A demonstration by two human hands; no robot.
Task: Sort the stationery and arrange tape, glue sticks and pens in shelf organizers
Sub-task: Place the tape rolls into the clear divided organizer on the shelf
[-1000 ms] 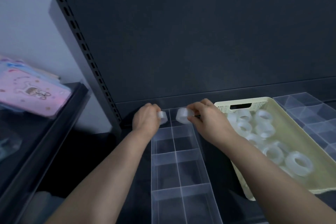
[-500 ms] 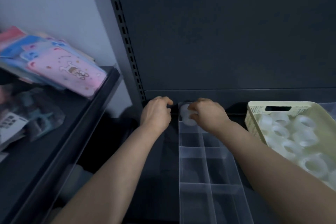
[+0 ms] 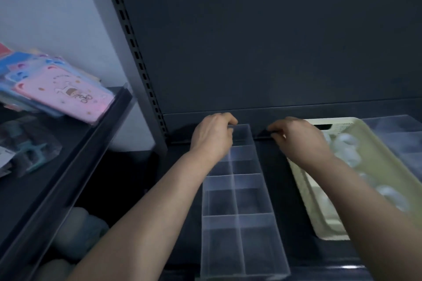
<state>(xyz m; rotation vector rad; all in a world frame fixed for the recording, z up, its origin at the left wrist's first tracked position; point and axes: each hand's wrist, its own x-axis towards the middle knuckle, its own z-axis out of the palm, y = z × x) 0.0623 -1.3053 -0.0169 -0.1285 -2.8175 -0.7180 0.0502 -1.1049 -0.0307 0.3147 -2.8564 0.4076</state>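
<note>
Tape (image 3: 347,143) in the basket (image 3: 319,221) draws the right hand (image 3: 301,141) back; earlier rolls are out of view, left hand (image 3: 212,137) curled at the organizer's (image 3: 237,223) far corner. Either's grasp: cannot tell.

Right hand (image 3: 301,141) withdrawn from the clear plastic compartment organizer (image 3: 239,201) towards the cream perforated basket (image 3: 328,232), its white tape roll no longer visible; left hand (image 3: 212,137) shifted over the organizer's far-left corner.
</note>
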